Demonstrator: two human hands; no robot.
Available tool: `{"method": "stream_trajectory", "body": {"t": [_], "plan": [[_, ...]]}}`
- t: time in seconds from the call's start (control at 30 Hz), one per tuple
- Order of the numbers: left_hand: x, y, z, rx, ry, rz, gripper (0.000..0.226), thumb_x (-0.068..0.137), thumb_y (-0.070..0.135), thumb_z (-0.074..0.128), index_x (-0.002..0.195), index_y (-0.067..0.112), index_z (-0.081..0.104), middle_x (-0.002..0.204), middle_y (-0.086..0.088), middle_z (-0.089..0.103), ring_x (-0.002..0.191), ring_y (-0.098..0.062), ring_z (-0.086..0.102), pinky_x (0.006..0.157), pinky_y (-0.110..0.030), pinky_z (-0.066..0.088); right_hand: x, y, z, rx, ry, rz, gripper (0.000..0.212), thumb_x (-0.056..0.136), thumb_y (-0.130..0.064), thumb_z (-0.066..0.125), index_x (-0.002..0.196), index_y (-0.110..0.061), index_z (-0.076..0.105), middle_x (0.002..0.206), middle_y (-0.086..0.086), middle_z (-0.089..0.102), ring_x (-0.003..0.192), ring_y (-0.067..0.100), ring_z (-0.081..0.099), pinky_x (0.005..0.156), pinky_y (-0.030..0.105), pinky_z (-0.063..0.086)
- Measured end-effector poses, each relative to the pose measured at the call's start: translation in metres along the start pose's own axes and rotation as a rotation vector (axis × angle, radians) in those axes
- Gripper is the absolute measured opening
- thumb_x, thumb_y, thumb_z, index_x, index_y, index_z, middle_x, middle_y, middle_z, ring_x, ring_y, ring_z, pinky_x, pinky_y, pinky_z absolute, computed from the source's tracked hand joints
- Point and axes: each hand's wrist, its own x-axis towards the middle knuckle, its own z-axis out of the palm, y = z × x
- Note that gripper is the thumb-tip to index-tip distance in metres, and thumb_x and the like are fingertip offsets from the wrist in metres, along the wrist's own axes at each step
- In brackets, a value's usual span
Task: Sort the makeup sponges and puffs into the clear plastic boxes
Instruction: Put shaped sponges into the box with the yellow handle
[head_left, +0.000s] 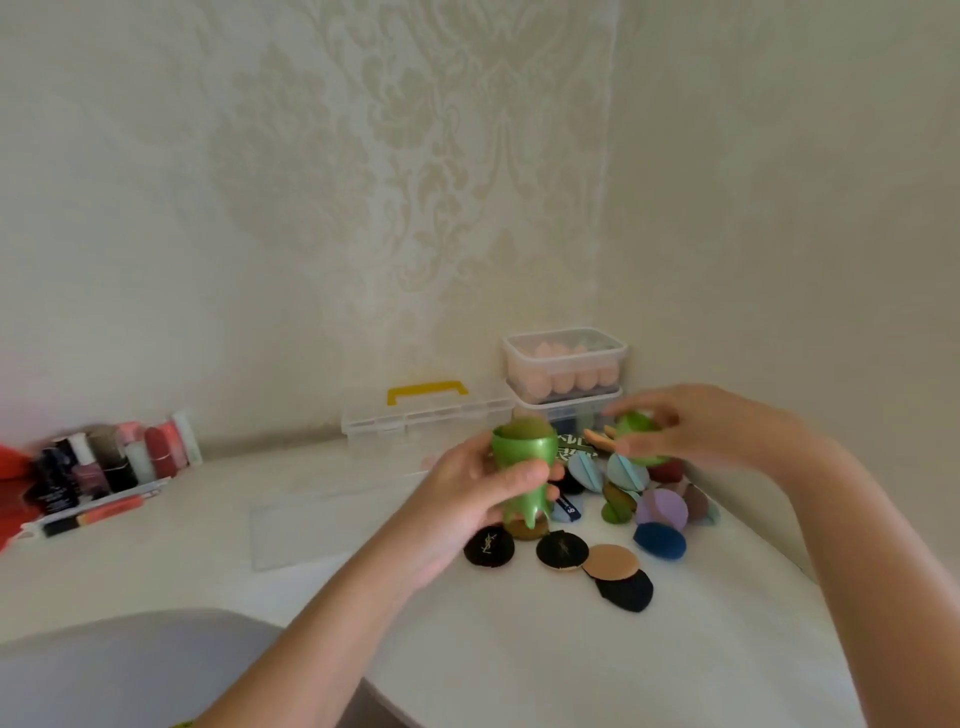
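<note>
On your white table, two stacked clear boxes stand at 12 o'clock from the heap of puffs. The top box is full of peach sponges, a yellow-handled box sits at their 9 o'clock, and cosmetics are well off at 9. Your left hand is wrapped round a green holder over the heap's 9 o'clock edge, thumb across its front. At 3 o'clock from it, your right hand pinches a green cap between curled fingers and thumb.
</note>
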Motion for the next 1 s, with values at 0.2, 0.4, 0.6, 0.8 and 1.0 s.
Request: {"method": "stream_trajectory", "body": {"t": [0.2,0.4,0.6,0.8,1.0], "plan": [[-0.007,0.040,-0.037,-0.067,0.050,0.037,0.083,0.053,0.054,0.082,0.116,0.006,0.058,0.088,-0.008,0.066,0.083,-0.017,0.065,0.073,-0.029,0.056,0.034,-0.040,0.000,0.794,0.161,-0.302,0.049,0.057,-0.038,0.078,0.101,-0.026,0.059,0.096,-0.006,0.069,0.087,0.013,0.065,0.083,0.030,0.050],[-0.018,0.039,-0.061,-0.069,0.183,0.038,0.064,0.049,0.052,0.085,0.094,0.009,0.072,0.089,-0.012,0.070,0.082,-0.018,0.067,0.072,-0.027,0.055,0.065,-0.100,0.029,1.181,0.062,-0.569,0.037,0.080,-0.032,0.072,0.115,-0.028,0.064,0.109,0.007,0.064,0.111,0.022,0.062,0.098,0.031,0.049],[-0.026,0.044,-0.079,0.002,0.236,0.059,0.060,0.048,0.057,0.084,0.088,0.013,0.075,0.084,-0.007,0.068,0.082,-0.016,0.065,0.081,-0.033,0.056,0.077,-0.130,0.059,1.110,-0.062,-0.691,0.030,0.087,-0.027,0.063,0.116,-0.025,0.064,0.106,-0.004,0.070,0.103,0.011,0.064,0.096,0.027,0.050],[-0.031,0.041,-0.092,0.002,0.243,0.057,0.057,0.053,0.060,0.080,0.086,0.014,0.073,0.076,-0.004,0.061,0.071,-0.013,0.058,0.071,-0.028,0.053,0.087,-0.130,0.057,1.049,-0.097,-0.740,0.040,0.078,-0.019,0.069,0.117,-0.021,0.062,0.104,-0.007,0.069,0.099,0.005,0.064,0.082,0.018,0.050],[-0.031,0.045,-0.097,0.054,0.251,0.073,0.064,0.053,0.062,0.078,0.087,0.009,0.074,0.079,-0.008,0.067,0.066,-0.012,0.055,0.057,-0.020,0.046,0.089,-0.123,0.050,0.959,-0.136,-0.796,0.049,0.078,-0.013,0.070,0.125,-0.018,0.058,0.110,0.003,0.065,0.105,0.016,0.061,0.091,0.027,0.050]]}}
